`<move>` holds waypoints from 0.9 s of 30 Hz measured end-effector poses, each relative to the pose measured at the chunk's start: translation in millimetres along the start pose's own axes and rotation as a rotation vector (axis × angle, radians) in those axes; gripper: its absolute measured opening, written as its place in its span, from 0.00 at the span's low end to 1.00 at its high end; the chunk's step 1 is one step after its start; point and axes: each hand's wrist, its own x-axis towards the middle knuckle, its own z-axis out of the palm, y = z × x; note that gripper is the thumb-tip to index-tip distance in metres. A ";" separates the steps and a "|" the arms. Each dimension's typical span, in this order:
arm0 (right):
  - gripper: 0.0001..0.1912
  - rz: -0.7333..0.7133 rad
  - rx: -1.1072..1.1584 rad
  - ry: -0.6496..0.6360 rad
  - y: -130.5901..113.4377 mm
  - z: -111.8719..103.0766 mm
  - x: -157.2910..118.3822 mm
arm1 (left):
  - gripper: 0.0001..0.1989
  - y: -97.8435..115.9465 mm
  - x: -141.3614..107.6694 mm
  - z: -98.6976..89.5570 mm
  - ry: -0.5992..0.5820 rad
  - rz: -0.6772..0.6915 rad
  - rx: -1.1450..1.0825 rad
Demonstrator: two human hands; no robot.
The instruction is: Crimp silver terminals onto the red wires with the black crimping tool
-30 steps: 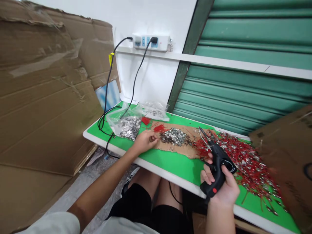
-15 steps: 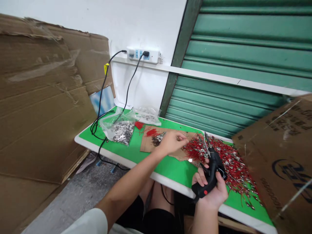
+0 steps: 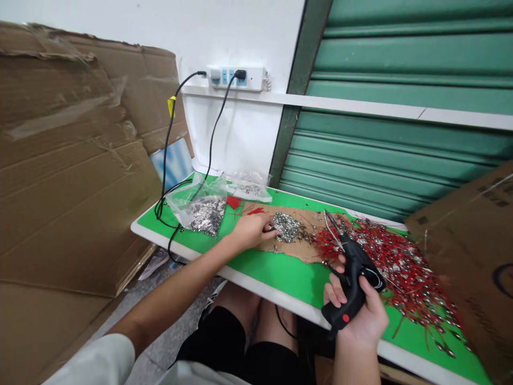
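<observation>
Green table (image 3: 280, 267) runs along a white wall w/ a power strip (image 3: 236, 78) and a green shutter (image 3: 401, 149); cardboard sheets lean at left, a box (image 3: 473, 256) sits at right.

Head view: left hand (image 3: 250, 231) lies on the cardboard strip (image 3: 296, 247), fingers (image 3: 269, 231) pinched together at the near-left edge of the silver pile (image 3: 285, 226). Can't tell if a piece is actually caught between them, too small. Pile is just beyond the fingertips, to the right; left hand is far nearer to it than the right. Right hand (image 3: 363, 313) is wrapped tight round the black glue gun (image 3: 352, 280) at the table's near edge, gun's long axis tilted up and away, nozzle toward the red heap (image 3: 396, 267). A bag (image 3: 202, 206) of silver bits sits further left, cables beside it.

Vs. half a sec ago: left hand has pulled back left from the red heap's edge to the silver pile; right hand keeps its grip on the gun, barely shifted.
</observation>
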 end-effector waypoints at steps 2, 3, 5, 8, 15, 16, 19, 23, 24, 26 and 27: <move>0.17 0.017 0.027 0.010 1.0 -1.2 0.9 | 0.12 -5.7 2.1 -2.7 0.017 -0.015 0.087; 0.17 0.021 0.041 0.019 1.5 -1.4 1.1 | 0.11 -6.9 3.0 -2.3 0.020 -0.023 0.110; 0.17 0.023 0.054 0.039 2.6 -0.5 0.9 | 0.10 -7.9 4.8 1.2 0.020 -0.046 0.124; 0.17 0.023 0.074 0.058 2.7 3.3 -0.2 | 0.11 -8.6 8.9 8.4 0.026 -0.091 0.119; 0.17 0.053 0.125 0.045 0.8 8.1 1.2 | 0.12 -3.5 16.5 6.5 -0.060 -0.126 0.257; 0.17 0.055 0.128 0.046 1.1 7.5 1.8 | 0.12 -2.0 16.0 4.4 -0.078 -0.116 0.272; 0.17 0.056 0.160 0.057 2.6 5.6 2.8 | 0.14 1.2 12.8 -0.6 -0.088 -0.069 0.287; 0.16 0.070 0.194 0.049 3.3 5.4 2.6 | 0.12 1.5 10.9 -1.6 -0.096 -0.055 0.297; 0.16 0.075 0.197 0.047 3.1 5.8 2.5 | 0.12 1.3 11.4 -1.1 -0.103 -0.054 0.301; 0.16 0.083 0.197 0.044 2.5 7.0 2.2 | 0.11 0.7 13.4 -0.2 -0.111 -0.051 0.302; 0.16 0.085 0.196 0.043 2.2 7.5 2.0 | 0.10 0.5 14.6 0.1 -0.110 -0.050 0.293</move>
